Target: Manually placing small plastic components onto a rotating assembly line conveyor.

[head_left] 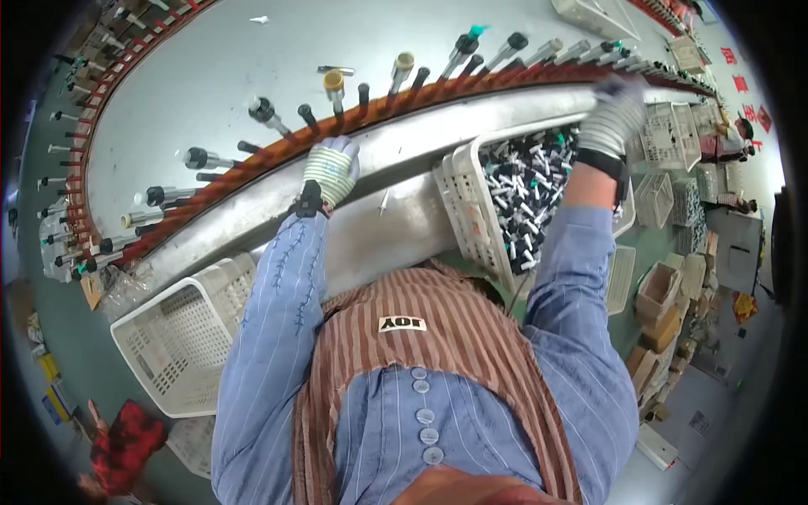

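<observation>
My left hand (pixel 331 171), in a white striped knit glove, is at the near edge of the curved brown rail (pixel 370 118). Its fingers are curled together, and whatever they may hold is hidden. Just beyond it, a clear tube with a yellow top (pixel 334 87) stands on the rail. More clear tubes with black or pale tops line the rail between short black pegs. My right hand (pixel 619 109), gloved alike, is stretched far right near the rail, its fingers smeared by motion. Below it sits a white plastic basket (pixel 459 202) full of small black-and-white parts (pixel 518 189).
A metal ledge (pixel 244 206) runs along the rail's near side. Another white basket (pixel 181 337) stands at the left. One small white piece (pixel 385 202) lies on the metal surface before me. Stacked crates (pixel 665 135) and cardboard boxes (pixel 661 290) are at the right. Other people work farther off.
</observation>
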`<state>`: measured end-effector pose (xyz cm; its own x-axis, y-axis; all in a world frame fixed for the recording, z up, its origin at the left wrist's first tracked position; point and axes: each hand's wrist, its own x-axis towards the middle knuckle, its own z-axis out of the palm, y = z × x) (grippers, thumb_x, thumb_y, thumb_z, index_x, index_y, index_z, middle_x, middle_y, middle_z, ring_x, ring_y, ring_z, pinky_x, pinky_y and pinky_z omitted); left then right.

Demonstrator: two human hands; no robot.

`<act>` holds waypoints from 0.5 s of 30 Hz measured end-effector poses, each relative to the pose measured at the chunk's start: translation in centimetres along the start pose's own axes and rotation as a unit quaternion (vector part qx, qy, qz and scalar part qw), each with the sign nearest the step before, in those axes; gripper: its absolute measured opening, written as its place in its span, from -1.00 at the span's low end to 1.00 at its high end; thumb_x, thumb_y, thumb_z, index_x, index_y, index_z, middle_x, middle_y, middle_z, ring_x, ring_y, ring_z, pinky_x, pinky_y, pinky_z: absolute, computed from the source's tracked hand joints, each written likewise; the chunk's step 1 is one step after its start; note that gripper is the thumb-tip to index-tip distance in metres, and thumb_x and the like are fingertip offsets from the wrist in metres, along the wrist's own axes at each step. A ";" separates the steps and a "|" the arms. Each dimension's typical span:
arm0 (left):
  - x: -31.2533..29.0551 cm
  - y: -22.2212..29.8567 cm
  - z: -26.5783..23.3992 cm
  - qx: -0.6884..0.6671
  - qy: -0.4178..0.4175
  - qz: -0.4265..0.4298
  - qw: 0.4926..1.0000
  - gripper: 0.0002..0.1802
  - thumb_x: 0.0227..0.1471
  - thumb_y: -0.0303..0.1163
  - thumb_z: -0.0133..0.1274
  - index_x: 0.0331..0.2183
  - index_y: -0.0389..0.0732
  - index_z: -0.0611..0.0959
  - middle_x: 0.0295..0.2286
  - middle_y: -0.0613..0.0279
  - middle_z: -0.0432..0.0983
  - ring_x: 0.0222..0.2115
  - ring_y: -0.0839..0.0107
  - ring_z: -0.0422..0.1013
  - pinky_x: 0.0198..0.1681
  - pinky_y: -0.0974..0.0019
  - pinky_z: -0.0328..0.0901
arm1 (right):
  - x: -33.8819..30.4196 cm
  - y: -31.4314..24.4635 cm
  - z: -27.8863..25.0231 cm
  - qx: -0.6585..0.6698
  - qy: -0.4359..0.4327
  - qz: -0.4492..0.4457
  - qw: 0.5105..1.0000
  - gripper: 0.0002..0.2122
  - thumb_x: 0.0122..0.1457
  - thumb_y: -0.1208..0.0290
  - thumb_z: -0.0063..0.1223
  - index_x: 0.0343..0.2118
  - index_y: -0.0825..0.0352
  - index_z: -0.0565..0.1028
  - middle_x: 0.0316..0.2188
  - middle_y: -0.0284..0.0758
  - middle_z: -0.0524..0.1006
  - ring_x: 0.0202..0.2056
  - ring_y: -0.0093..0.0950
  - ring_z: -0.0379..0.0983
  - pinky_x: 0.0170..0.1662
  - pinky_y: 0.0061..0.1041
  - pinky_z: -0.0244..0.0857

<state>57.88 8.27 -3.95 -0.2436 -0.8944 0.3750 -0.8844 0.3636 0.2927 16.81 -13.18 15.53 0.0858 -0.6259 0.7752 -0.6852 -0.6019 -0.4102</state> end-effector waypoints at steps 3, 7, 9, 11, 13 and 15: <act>-0.5 -0.5 0.7 0.010 0.004 0.004 1.000 -0.83 -0.13 -0.43 0.06 -0.36 -0.18 0.57 -0.33 0.09 0.49 -0.31 0.08 0.42 -0.26 0.03 0.31 | 3.5 -2.6 0.1 0.227 0.127 0.146 0.954 -0.87 0.23 0.46 -0.11 -0.28 0.34 0.47 -0.36 -0.24 0.53 -0.35 -0.44 0.50 -0.35 -0.50 0.41; 0.1 -0.1 0.5 0.001 0.000 0.001 1.000 -0.77 -0.13 -0.41 0.07 -0.31 -0.16 0.59 -0.30 0.06 0.50 -0.28 0.02 0.41 -0.23 -0.02 0.30 | 5.4 -1.1 1.5 0.055 0.120 0.007 0.991 -0.66 0.33 0.15 -0.14 -0.25 0.31 0.58 -0.40 -0.12 0.60 -0.30 -0.39 0.53 -0.08 -0.45 0.33; -0.4 -0.7 0.2 0.006 0.000 -0.005 1.000 -0.78 -0.13 -0.41 0.08 -0.32 -0.15 0.59 -0.29 0.07 0.50 -0.27 0.03 0.41 -0.21 -0.01 0.30 | -0.1 -1.2 0.0 0.013 -0.064 0.139 0.988 -0.65 0.20 0.10 -0.06 -0.34 0.35 0.55 -0.46 -0.07 0.57 -0.46 -0.29 0.47 -0.27 -0.25 0.33; 0.0 -0.3 0.0 0.012 0.002 -0.004 1.000 -0.80 -0.12 -0.42 0.08 -0.33 -0.15 0.58 -0.29 0.08 0.50 -0.24 0.03 0.41 -0.18 -0.01 0.30 | -5.3 -1.0 -1.5 -0.162 -0.315 0.267 0.896 -0.55 0.17 0.06 -0.14 -0.30 0.43 0.57 -0.45 0.04 0.57 -0.36 -0.05 0.49 -0.16 -0.22 0.35; 2.4 0.6 1.1 -0.008 0.009 0.041 0.999 -0.79 -0.11 -0.42 0.08 -0.31 -0.15 0.58 -0.28 0.09 0.49 -0.23 0.03 0.41 -0.18 -0.02 0.30 | -15.9 10.4 -3.8 -0.290 -0.459 0.177 0.821 -0.57 0.15 0.08 -0.16 -0.27 0.39 0.59 -0.28 0.13 0.54 -0.13 0.02 0.49 0.01 -0.14 0.32; 0.4 -0.5 0.6 0.006 -0.003 0.011 1.000 -0.78 -0.11 -0.42 0.08 -0.30 -0.15 0.58 -0.27 0.09 0.49 -0.24 0.03 0.40 -0.17 -0.02 0.29 | -18.6 5.3 -1.7 -0.264 -0.526 0.247 0.769 -0.51 0.15 -0.03 -0.08 -0.23 0.38 0.61 -0.19 0.08 0.55 -0.10 -0.05 0.50 0.03 -0.17 0.34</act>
<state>57.96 7.62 -4.47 -0.2645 -0.8879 0.3764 -0.8838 0.3794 0.2737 10.33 -3.86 -0.27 0.0682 -0.9359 -0.3455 -0.9969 -0.0501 -0.0609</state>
